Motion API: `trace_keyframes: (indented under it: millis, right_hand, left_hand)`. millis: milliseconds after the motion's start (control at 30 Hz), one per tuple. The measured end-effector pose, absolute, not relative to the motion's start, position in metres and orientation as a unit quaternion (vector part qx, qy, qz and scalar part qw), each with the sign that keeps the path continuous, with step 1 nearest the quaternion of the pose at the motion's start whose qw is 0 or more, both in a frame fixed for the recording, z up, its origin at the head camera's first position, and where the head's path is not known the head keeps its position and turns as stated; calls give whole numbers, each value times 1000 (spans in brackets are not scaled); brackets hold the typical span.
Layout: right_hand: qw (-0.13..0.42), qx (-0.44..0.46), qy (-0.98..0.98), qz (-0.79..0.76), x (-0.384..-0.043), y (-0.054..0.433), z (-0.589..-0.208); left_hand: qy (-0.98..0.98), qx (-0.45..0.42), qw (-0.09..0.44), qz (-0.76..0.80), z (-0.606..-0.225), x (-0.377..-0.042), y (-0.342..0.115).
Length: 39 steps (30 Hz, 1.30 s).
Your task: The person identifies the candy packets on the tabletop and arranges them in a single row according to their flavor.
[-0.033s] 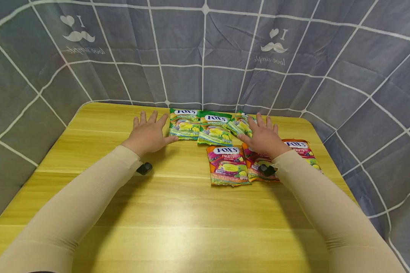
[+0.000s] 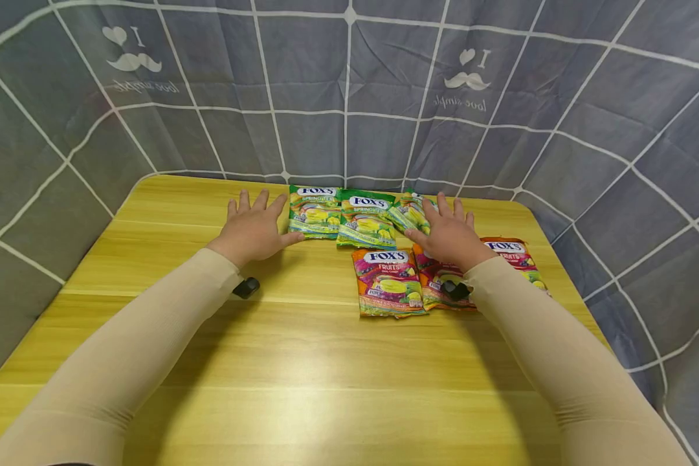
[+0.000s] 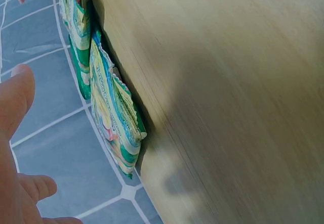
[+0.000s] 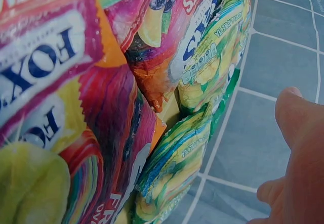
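Observation:
My left hand (image 2: 250,230) has its fingers spread and palm down over the table, left of a green candy bag (image 2: 314,217). In the left wrist view its thumb (image 3: 20,97) stands out above that bag (image 3: 111,107). A second green bag (image 2: 366,223) lies beside the first, and a third (image 2: 408,213) sits tilted, partly behind my right hand (image 2: 451,236). That hand is also spread, over the bags, holding nothing. In front lie red-purple fruit candy bags: one in full view (image 2: 389,285), another (image 2: 433,291) partly hidden by the right hand and wrist, and one (image 2: 509,255) at the right.
The light wooden table (image 2: 303,362) reaches back to a grey curtain (image 2: 309,142) with white grid lines, which also rises along both sides. A black wrist piece (image 2: 246,288) shows under the left cuff, and a similar one (image 2: 455,290) under the right.

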State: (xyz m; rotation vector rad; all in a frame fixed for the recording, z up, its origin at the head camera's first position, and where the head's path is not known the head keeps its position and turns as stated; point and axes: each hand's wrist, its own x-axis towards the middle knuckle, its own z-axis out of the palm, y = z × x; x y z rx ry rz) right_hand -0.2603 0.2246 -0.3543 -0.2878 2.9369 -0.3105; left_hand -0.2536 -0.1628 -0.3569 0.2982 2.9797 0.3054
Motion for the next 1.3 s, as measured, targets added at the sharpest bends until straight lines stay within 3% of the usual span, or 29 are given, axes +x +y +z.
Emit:
trace_keyframes:
  millis: [767,1067,1300]
  right_hand:
    - [82,-120,985,-95,-256,229,-356]
    - [126,-184,970,-96,-245,229,-370]
    - [151,-228,950,-151,-228,226,-381]
  left_hand:
    - [986,119,62,101,-358,-248,-147]
    - [979,168,66,94,-364,-239,-120]
    - [967,217,102,87,-375,-221,-87]
